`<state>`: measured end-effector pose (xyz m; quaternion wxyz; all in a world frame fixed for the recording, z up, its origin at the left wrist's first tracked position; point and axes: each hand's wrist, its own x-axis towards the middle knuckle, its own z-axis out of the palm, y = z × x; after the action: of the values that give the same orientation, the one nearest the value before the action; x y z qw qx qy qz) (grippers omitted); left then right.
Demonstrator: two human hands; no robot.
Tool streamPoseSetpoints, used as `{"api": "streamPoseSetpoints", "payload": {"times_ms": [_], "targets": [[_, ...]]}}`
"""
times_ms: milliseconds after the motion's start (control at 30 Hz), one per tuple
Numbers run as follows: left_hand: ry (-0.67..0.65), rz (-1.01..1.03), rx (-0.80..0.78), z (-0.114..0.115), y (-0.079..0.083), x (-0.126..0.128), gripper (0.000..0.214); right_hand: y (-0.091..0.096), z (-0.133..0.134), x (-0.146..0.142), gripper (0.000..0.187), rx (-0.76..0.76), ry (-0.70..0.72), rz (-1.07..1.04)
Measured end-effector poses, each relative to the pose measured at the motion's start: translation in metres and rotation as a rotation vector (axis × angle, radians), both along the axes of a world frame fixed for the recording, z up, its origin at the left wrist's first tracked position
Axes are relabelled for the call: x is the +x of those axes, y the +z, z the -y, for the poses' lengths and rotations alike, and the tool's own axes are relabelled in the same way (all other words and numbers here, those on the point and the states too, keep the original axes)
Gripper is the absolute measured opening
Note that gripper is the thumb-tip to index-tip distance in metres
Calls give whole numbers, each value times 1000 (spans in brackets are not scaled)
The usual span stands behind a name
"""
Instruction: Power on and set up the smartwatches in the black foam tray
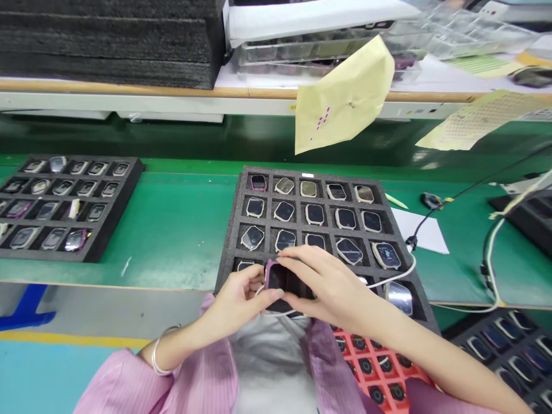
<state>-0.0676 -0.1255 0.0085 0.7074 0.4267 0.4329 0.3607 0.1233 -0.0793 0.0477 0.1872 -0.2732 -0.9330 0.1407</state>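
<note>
Both my hands meet over the near edge of a black foam tray [235,230] whose cells hold several smartwatch bodies. My left hand [239,299] pinches the left side of a pink-framed watch body [275,276] with a dark screen. My right hand [330,282] lies across the top and right side of the same watch, fingers curled over it. A white cable [390,280] runs from under my right hand across the tray toward the right.
A second foam tray of watches [107,230] sits at the left on the green bench. A red tray with round parts [373,362] lies on my lap. More watch trays [509,345] are at the lower right. Yellow paper [345,98] hangs from the shelf above.
</note>
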Motion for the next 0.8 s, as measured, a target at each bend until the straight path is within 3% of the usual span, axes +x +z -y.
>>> {"api": "streamPoseSetpoints", "payload": {"times_ms": [267, 433, 667, 800], "targets": [[-13, -18, 24, 2, -3, 3, 23, 9, -2, 0, 23, 17, 66, 79], [5, -70, 24, 2, -5, 3, 20, 0, -2, 0, 30, -43, 66, 83], [-69, -40, -61, 2, -4, -3, 33, -29, 9, 3, 39, -245, 5, -237], [-65, -38, -47, 3, -1, -2, 31, -35, 12, 4, 45, -349, 18, -349]]}}
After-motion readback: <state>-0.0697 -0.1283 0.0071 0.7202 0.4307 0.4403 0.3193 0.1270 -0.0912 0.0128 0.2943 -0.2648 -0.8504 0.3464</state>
